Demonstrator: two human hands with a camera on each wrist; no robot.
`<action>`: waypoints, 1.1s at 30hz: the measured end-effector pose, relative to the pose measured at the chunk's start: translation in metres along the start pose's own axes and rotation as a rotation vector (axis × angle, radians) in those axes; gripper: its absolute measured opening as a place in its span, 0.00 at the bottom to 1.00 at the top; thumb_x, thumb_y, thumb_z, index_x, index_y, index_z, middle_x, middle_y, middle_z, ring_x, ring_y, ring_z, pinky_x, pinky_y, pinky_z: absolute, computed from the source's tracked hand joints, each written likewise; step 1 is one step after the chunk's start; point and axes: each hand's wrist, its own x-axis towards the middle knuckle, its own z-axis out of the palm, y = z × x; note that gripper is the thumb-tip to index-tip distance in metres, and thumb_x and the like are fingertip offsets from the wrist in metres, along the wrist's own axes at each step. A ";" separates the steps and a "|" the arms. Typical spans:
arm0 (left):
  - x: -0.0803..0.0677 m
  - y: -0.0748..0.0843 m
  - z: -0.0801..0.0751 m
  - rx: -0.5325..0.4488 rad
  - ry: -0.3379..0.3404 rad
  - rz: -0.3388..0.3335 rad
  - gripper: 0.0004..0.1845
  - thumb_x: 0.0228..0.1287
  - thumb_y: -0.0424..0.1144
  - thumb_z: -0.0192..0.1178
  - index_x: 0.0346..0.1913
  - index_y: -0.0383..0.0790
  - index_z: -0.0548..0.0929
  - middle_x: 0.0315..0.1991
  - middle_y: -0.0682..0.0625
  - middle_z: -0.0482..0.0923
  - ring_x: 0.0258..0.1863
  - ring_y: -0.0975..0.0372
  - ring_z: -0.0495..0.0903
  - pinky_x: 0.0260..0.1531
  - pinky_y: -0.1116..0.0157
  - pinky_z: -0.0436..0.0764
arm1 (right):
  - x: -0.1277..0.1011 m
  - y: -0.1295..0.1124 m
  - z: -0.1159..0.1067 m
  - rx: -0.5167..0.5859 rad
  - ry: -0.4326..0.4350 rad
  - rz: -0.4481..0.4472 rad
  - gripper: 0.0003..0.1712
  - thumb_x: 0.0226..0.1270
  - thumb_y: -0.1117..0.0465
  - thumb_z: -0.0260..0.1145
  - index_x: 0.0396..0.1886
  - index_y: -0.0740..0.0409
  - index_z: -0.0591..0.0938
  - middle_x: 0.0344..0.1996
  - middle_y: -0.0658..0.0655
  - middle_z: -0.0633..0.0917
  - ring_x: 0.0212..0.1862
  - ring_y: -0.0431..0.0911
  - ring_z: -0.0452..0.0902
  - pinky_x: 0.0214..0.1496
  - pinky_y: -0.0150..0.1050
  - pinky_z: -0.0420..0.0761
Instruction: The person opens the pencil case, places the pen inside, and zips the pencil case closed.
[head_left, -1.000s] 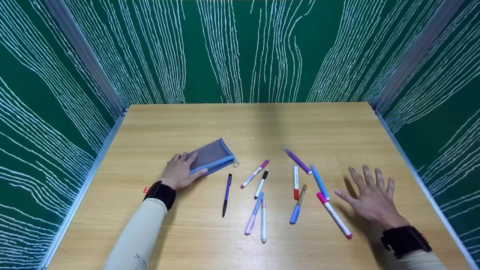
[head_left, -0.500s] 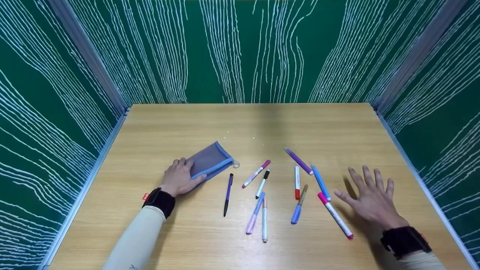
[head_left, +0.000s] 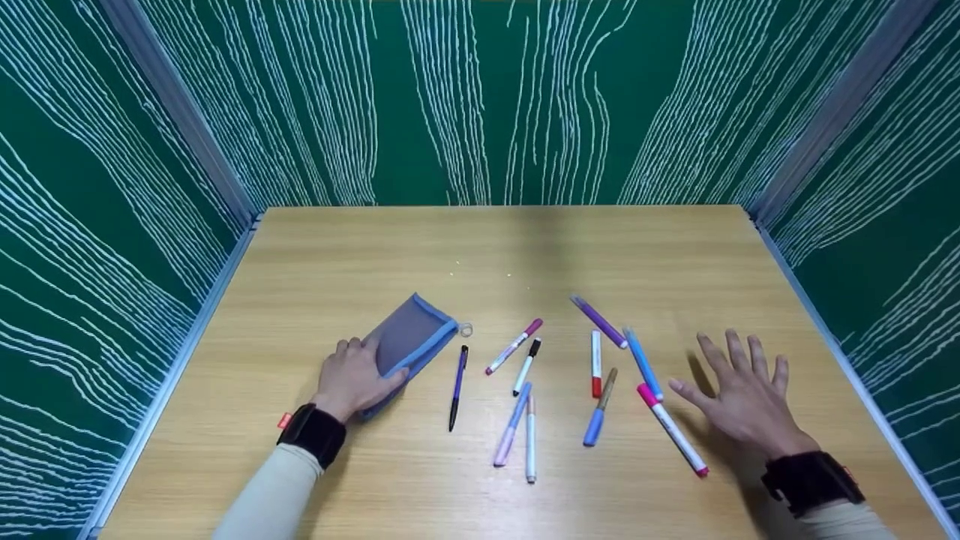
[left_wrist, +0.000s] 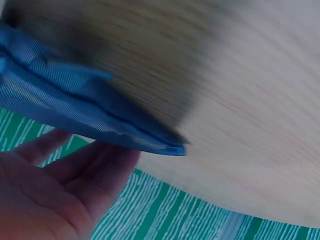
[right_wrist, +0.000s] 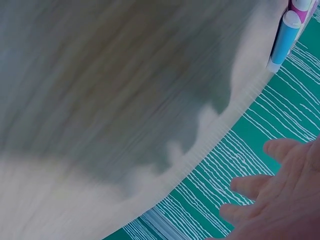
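My left hand point(head_left: 354, 382) holds a blue-grey mesh pencil case point(head_left: 409, 335) at its left end, thumb along the near side and fingers over the far side. The case slants up and to the right, with a small ring point(head_left: 466, 329) at its zipped edge. In the left wrist view, the fingers lie against the case's blue side point(left_wrist: 100, 117). My right hand point(head_left: 742, 397) is spread out, palm down and holding nothing. Just left of it lies a white marker with pink ends point(head_left: 675, 435), and beyond that a blue marker point(head_left: 641, 364).
Pens and markers are scattered across the wooden table point(head_left: 337, 247). A dark purple pen point(head_left: 457, 390) lies closest to the case. A purple marker point(head_left: 600, 322) and a red-capped marker point(head_left: 595, 364) lie right of centre. Green walls with white lines point(head_left: 510, 97) enclose the table.
The left hand has turned the pencil case, so its far end has swung left and toward the person and the case stands at a steeper slant. The right hand has stayed in place.
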 end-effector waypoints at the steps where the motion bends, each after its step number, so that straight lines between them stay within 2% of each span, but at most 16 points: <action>1: -0.003 0.001 0.000 0.009 -0.002 -0.012 0.50 0.62 0.70 0.59 0.70 0.29 0.71 0.58 0.26 0.76 0.57 0.36 0.75 0.51 0.41 0.79 | 0.000 -0.001 0.001 -0.002 -0.001 0.003 0.58 0.69 0.26 0.56 0.83 0.58 0.51 0.77 0.78 0.44 0.77 0.72 0.20 0.66 0.69 0.12; 11: -0.029 0.016 -0.001 0.041 0.016 -0.094 0.57 0.57 0.77 0.58 0.72 0.29 0.69 0.50 0.28 0.79 0.49 0.40 0.79 0.38 0.44 0.83 | 0.001 -0.002 0.000 -0.014 -0.004 -0.005 0.58 0.69 0.26 0.56 0.83 0.57 0.50 0.78 0.78 0.44 0.77 0.71 0.19 0.66 0.69 0.12; 20: -0.045 0.031 -0.001 0.123 -0.038 -0.138 0.61 0.52 0.84 0.53 0.62 0.25 0.77 0.41 0.32 0.79 0.38 0.45 0.80 0.31 0.50 0.81 | -0.001 -0.002 -0.002 -0.007 -0.004 -0.024 0.56 0.70 0.27 0.56 0.83 0.56 0.50 0.78 0.78 0.44 0.77 0.71 0.19 0.66 0.69 0.13; 24: -0.052 0.038 -0.002 0.138 -0.070 -0.145 0.61 0.51 0.85 0.52 0.59 0.24 0.78 0.40 0.33 0.80 0.38 0.45 0.81 0.32 0.51 0.81 | -0.001 -0.001 -0.002 -0.003 0.002 -0.043 0.55 0.71 0.28 0.56 0.83 0.56 0.50 0.78 0.77 0.44 0.78 0.70 0.19 0.66 0.68 0.12; 33: -0.062 0.048 -0.004 0.138 -0.110 -0.120 0.66 0.51 0.87 0.45 0.65 0.23 0.75 0.44 0.31 0.83 0.40 0.44 0.84 0.29 0.54 0.81 | -0.001 -0.001 -0.003 0.000 0.002 -0.043 0.55 0.71 0.29 0.56 0.83 0.57 0.50 0.78 0.78 0.43 0.77 0.71 0.19 0.66 0.68 0.12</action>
